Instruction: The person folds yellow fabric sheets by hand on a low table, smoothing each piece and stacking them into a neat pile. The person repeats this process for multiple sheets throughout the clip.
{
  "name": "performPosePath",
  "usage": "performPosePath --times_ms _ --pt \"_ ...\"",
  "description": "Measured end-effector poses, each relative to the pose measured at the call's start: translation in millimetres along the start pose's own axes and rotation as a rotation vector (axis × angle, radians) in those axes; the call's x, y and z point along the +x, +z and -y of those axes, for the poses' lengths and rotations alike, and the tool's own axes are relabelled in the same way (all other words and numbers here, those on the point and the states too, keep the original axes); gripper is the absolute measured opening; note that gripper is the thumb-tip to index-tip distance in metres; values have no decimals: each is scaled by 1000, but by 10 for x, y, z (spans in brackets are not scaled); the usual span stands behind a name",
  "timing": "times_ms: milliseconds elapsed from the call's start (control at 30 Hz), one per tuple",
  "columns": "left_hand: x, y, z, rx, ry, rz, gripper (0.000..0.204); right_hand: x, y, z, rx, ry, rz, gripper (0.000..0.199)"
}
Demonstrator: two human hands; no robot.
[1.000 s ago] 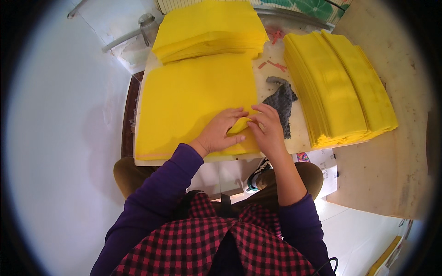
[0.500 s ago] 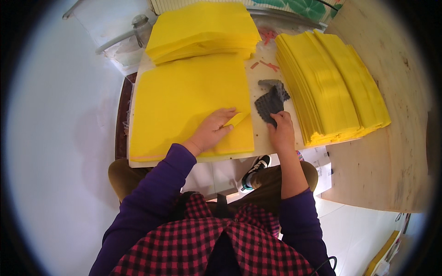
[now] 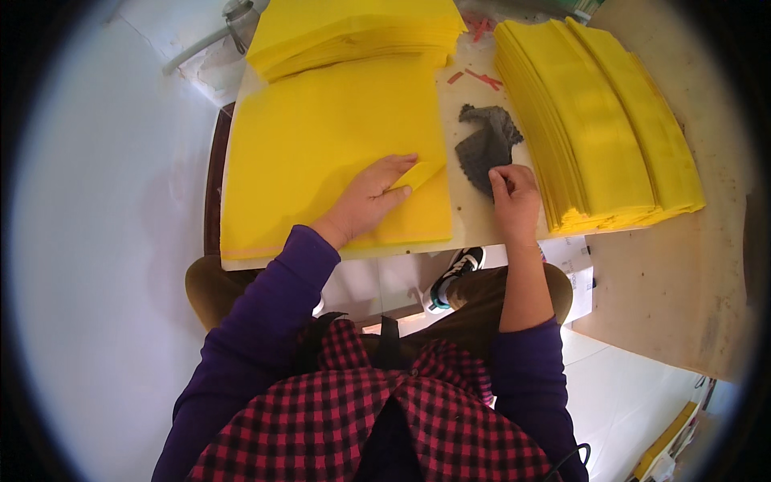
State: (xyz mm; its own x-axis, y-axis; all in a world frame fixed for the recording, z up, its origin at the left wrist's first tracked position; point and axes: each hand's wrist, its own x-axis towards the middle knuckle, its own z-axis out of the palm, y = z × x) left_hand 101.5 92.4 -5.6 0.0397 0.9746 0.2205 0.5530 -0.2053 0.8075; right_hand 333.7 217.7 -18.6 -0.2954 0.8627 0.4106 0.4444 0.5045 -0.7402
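Observation:
Lying flat before me is a stack of yellow fabric sheets [image 3: 321, 145]. My left hand [image 3: 365, 193] rests on its near right part, a small raised yellow flap [image 3: 415, 175] between thumb and fingers. Whether the flap is the top sheet's folded corner or a separate piece, I cannot tell. To the right of the stack, a crumpled dark grey cloth [image 3: 486, 149] lies on the tabletop. My right hand [image 3: 516, 197] is closed in a pinch at the cloth's near end, and its curled fingers hide part of that end.
Behind the flat stack sits another pile of yellow sheets [image 3: 353, 32]. Folded yellow bundles [image 3: 598, 128] stand along the right side of the pale table [image 3: 434, 251]. Red scraps [image 3: 482, 79] lie beyond the cloth. A clear bottle [image 3: 239, 22] is at the far left, a wooden panel [image 3: 658, 297] at right.
The view has shifted, so the table sits higher in the picture. My right hand has closed into a tighter pinch, and the grey cloth has changed shape slightly. My left hand keeps the yellow flap.

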Motion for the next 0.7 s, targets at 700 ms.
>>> performPosePath --times_ms 700 --pt "32 -59 -127 -93 -45 42 45 -89 -28 350 394 96 684 17"
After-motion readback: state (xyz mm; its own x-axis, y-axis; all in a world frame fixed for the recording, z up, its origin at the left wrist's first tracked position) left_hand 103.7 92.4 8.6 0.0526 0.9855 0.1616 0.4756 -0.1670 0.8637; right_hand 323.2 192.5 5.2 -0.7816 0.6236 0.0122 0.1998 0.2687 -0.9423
